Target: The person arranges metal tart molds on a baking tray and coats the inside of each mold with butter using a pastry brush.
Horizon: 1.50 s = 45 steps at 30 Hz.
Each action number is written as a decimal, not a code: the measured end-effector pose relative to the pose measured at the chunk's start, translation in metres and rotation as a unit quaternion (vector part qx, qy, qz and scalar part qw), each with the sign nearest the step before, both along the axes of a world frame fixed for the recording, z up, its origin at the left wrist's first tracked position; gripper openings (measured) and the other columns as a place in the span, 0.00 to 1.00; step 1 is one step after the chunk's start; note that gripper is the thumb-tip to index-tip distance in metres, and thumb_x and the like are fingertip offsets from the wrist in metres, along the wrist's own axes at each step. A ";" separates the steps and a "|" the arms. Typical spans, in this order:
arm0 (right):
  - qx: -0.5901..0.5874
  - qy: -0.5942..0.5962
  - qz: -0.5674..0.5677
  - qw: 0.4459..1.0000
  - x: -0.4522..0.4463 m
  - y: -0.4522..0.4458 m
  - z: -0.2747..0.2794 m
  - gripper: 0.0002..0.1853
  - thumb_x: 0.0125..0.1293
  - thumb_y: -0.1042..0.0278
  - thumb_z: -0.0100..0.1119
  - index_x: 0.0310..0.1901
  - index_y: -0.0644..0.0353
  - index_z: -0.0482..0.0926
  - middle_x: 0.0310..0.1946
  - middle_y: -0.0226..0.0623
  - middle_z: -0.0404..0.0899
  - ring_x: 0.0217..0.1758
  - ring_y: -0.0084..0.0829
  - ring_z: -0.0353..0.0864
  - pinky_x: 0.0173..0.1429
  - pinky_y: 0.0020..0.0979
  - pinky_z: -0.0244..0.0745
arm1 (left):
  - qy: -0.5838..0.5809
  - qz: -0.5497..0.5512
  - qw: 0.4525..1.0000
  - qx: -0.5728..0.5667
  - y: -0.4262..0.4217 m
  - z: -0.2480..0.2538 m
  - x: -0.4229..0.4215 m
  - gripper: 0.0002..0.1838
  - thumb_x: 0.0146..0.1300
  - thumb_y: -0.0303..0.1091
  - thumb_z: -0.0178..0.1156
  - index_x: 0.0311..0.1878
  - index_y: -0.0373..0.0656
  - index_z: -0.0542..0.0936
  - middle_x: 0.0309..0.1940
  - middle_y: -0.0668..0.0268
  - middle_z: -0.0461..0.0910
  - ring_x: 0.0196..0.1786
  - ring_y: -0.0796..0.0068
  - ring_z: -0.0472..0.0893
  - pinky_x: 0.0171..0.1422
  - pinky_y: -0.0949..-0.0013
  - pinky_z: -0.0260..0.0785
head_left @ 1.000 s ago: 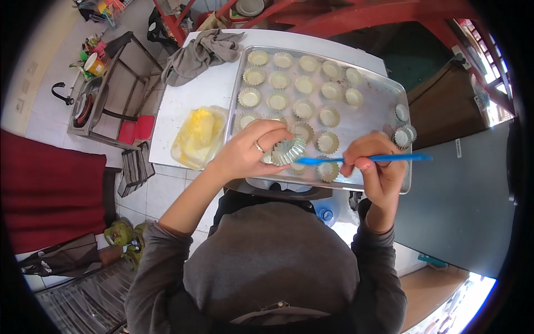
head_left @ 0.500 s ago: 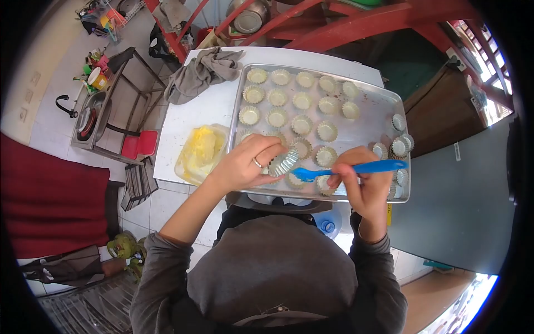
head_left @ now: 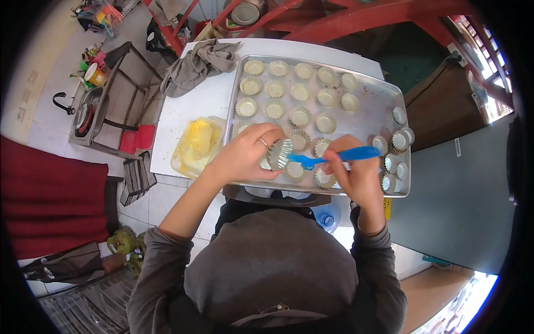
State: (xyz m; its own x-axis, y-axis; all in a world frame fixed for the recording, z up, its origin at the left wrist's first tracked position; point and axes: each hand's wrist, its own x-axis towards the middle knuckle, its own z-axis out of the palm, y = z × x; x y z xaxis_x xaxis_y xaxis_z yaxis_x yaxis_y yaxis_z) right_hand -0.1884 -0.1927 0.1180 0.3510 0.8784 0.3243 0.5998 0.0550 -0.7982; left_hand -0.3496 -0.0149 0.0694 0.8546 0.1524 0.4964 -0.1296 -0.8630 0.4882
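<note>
Over the front of a metal baking tray, my left hand holds a fluted tart mould tilted on its side between thumb and fingers. My right hand grips a blue brush, its head against or very close to the mould's rim; its bristles are hard to make out. Rows of similar fluted moulds fill the tray's left and middle. Several more moulds are grouped at its right side, some stacked. Left of the tray, a plastic tub contains a yellow, butter-like spread.
A grey cloth lies on the white table behind the tub. Red wooden beams stand beyond the table. To the right is a large grey panel. A sink and red stool are at the left.
My left hand has turned the mould more upright. The brush in my right hand has risen slightly and moved left with its head nearer the mould. The whole view has shifted a little.
</note>
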 end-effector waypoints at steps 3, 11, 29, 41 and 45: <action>0.152 -0.071 0.029 0.985 0.002 0.006 0.003 0.05 0.56 0.76 0.63 0.34 0.64 0.78 0.29 0.39 0.77 0.30 0.35 0.78 0.33 0.30 0.72 | 0.033 -0.014 0.997 -0.071 -0.001 0.001 0.001 0.30 0.37 0.36 0.73 0.47 0.40 0.75 0.45 0.59 0.74 0.47 0.58 0.77 0.51 0.62 0.71; 0.066 -0.069 0.047 0.994 -0.004 0.003 0.013 0.06 0.55 0.73 0.65 0.31 0.64 0.78 0.29 0.37 0.76 0.29 0.38 0.77 0.32 0.31 0.72 | 0.035 -0.018 0.990 -0.133 0.000 0.002 0.003 0.30 0.37 0.35 0.75 0.46 0.40 0.76 0.42 0.61 0.75 0.39 0.67 0.78 0.46 0.69 0.73; 0.125 -0.022 0.130 0.983 0.002 0.010 0.014 0.05 0.56 0.74 0.63 0.33 0.63 0.79 0.31 0.38 0.78 0.34 0.36 0.79 0.38 0.29 0.74 | -0.139 0.029 0.989 -0.030 -0.009 -0.017 -0.008 0.31 0.37 0.33 0.77 0.49 0.39 0.77 0.47 0.58 0.75 0.47 0.61 0.78 0.48 0.66 0.73; 0.081 0.051 0.175 0.980 -0.001 0.015 0.008 0.02 0.58 0.76 0.60 0.31 0.64 0.78 0.30 0.38 0.77 0.31 0.35 0.78 0.36 0.29 0.73 | -0.123 0.016 0.991 0.053 0.000 -0.022 -0.012 0.34 0.34 0.33 0.78 0.49 0.36 0.75 0.45 0.54 0.76 0.44 0.58 0.79 0.46 0.65 0.74; 0.071 0.042 0.140 0.987 0.002 0.014 -0.001 0.03 0.58 0.75 0.61 0.33 0.65 0.79 0.30 0.39 0.77 0.30 0.35 0.78 0.35 0.30 0.73 | -0.145 0.034 0.988 0.036 -0.007 -0.024 -0.003 0.33 0.36 0.34 0.78 0.48 0.35 0.75 0.44 0.53 0.77 0.44 0.58 0.80 0.46 0.65 0.74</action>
State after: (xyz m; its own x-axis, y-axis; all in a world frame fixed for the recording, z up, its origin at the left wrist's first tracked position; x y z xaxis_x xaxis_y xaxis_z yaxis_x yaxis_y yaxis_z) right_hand -0.1862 -0.1783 0.1173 0.1324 0.8928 0.4305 0.4772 0.3233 -0.8172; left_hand -0.3530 -0.0223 0.0451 0.6639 0.1598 0.7305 -0.1960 -0.9056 0.3762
